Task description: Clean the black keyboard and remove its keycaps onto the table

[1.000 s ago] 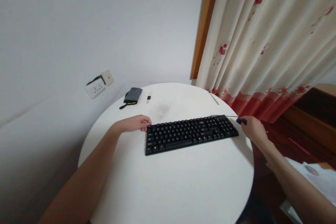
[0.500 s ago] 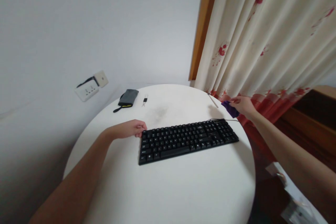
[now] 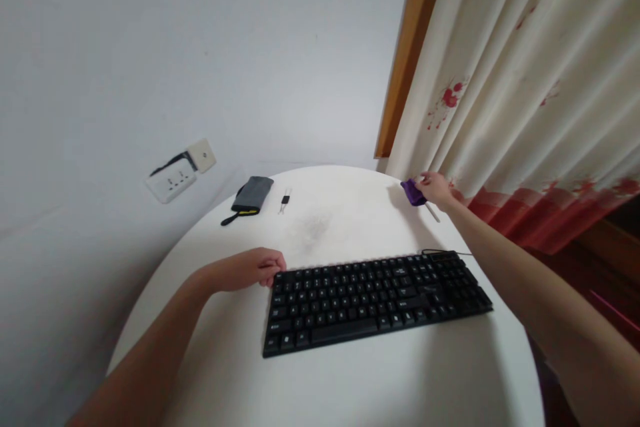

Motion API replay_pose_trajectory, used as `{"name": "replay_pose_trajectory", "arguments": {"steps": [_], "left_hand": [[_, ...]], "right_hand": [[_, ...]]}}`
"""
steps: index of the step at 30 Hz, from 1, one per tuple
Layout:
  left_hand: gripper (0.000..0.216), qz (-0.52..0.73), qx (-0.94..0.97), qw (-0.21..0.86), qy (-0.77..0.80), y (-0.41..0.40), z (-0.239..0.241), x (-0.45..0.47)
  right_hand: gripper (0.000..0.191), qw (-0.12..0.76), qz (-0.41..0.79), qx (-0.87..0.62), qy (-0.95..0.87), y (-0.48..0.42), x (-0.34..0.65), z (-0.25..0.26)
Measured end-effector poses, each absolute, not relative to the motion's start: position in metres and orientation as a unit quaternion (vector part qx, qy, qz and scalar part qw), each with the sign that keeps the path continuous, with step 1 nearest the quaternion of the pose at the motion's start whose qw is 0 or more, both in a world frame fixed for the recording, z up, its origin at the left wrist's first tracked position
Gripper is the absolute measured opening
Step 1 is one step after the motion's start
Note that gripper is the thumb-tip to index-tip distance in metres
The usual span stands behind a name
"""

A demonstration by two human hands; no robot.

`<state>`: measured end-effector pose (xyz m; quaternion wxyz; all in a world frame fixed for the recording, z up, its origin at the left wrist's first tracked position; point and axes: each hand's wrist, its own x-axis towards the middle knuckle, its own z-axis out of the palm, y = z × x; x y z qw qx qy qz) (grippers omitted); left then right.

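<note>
Purple cloth [image 3: 413,192]: a small, dark violet, crumpled piece, pinched in the fingers of the right hand [image 3: 437,189]. It is held low over the far edge of the round white tabletop [image 3: 350,380], and whether it touches the surface cannot be told. Its shape is blurred and the fingers cover its near end.

The left hand [image 3: 260,268] is loosely curled, its fingertips against the left end of a black keyboard [image 3: 375,300] that lies between the two hands, nearer the left one. What the curled fingers press on is hidden.

A thin white stick [image 3: 432,213] shows just under the right hand, partly covered by the wrist. Beyond the left hand lie a grey pouch [image 3: 253,193] and a tiny black clip [image 3: 285,200] that is too small to make out. Behind the right hand hangs a cream curtain [image 3: 525,100] with red flowers, and both forearms are cut off by the lower edge of the view.
</note>
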<state>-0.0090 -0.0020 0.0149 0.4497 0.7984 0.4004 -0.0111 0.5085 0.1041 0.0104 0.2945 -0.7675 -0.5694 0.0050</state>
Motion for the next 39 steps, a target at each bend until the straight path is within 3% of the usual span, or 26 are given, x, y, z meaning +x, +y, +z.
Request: {"name": "replay_pose_trajectory", "arguments": {"steps": [3,12,18,23,29,32,35,39], "left_hand": [[0.021,-0.013,0.798,0.445,0.406,-0.004,0.019,-0.007],[0.023,-0.012,0.802,0.44,0.404,-0.004,0.019,-0.007],[0.028,-0.008,0.806,0.425,0.411,-0.006,0.019,-0.007],[0.031,-0.002,0.803,0.437,0.406,-0.005,0.015,-0.009],[0.034,0.005,0.788,0.469,0.398,-0.004,0.015,-0.012],[0.039,0.035,0.785,0.455,0.419,0.001,0.015,-0.011],[0.03,0.124,0.778,0.292,0.543,0.017,0.016,-0.002],[0.027,0.181,0.744,0.163,0.622,0.05,0.017,0.017]], "right_hand": [[0.027,0.232,-0.024,-0.766,-0.599,0.101,0.503,-0.001],[0.03,0.077,-0.014,-0.672,-0.737,0.091,0.483,-0.02],[0.035,0.054,-0.015,-0.671,-0.739,0.093,0.484,-0.017],[0.033,0.099,-0.018,-0.667,-0.738,0.083,0.469,-0.003],[0.039,0.233,-0.063,-0.657,-0.714,0.043,0.412,0.024],[0.03,0.306,-0.038,-0.595,-0.742,0.004,0.372,0.034],[0.024,0.373,0.029,-0.532,-0.76,-0.038,0.338,0.041],[0.023,0.386,0.081,-0.52,-0.758,-0.076,0.312,0.044]]}}
